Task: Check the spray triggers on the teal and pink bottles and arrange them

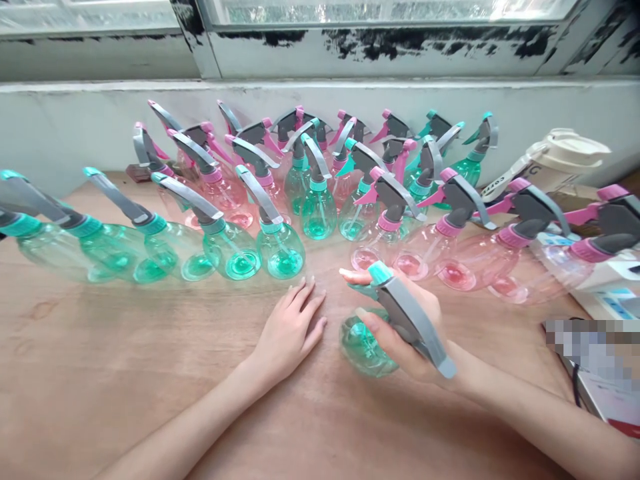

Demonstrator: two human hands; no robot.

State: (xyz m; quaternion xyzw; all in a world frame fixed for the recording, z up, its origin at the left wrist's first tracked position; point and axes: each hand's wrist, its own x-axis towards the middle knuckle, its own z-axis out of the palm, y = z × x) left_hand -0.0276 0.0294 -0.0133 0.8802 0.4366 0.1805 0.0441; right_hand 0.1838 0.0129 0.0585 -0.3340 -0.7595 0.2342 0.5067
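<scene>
My right hand (415, 327) is wrapped round the neck of a green spray bottle (367, 343) with a grey and teal trigger head. A finger lies along the teal trigger, and the palm covers the collar. To its left, my left hand (290, 330) rests flat on the wooden table (125, 373), fingers stretched out and holding nothing. The nearest bottle beyond my left fingertips is another green spray bottle (281, 250), standing upright. Past my right hand stands a pink spray bottle (413, 257).
Several green bottles (233, 250) line the left, several pink ones (460, 267) the right, with mixed rows behind. A cream lidded cup (560, 163) stands at the back right. A white box (610, 287) and a partly blurred flat object (600, 373) lie at the right edge.
</scene>
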